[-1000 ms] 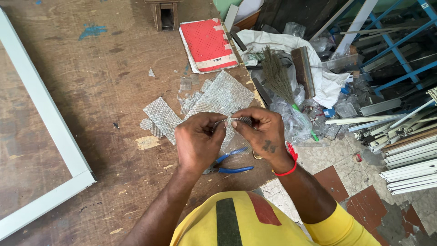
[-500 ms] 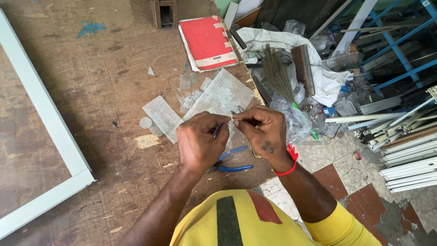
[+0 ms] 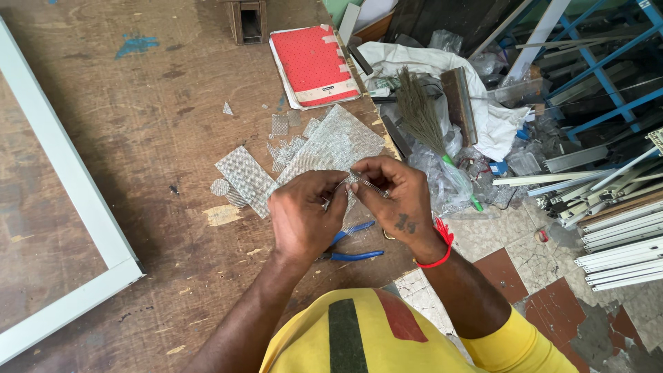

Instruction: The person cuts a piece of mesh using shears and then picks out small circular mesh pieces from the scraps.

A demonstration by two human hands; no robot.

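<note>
Here both hands, left hand (image 3: 304,217) & right hand (image 3: 394,197), pinch a small mesh scrap (image 3: 353,181) w/ tight grip above blue-handled pliers (image 3: 352,242).

Both hands, left (image 3: 302,220) and right (image 3: 397,199), meet fingertips pinched together.

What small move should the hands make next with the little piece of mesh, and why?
Probably keep pinching and working the small mesh piece: the left hand and right hand both grip it above the table, while the blue-handled pliers lie unused beneath them.
</note>
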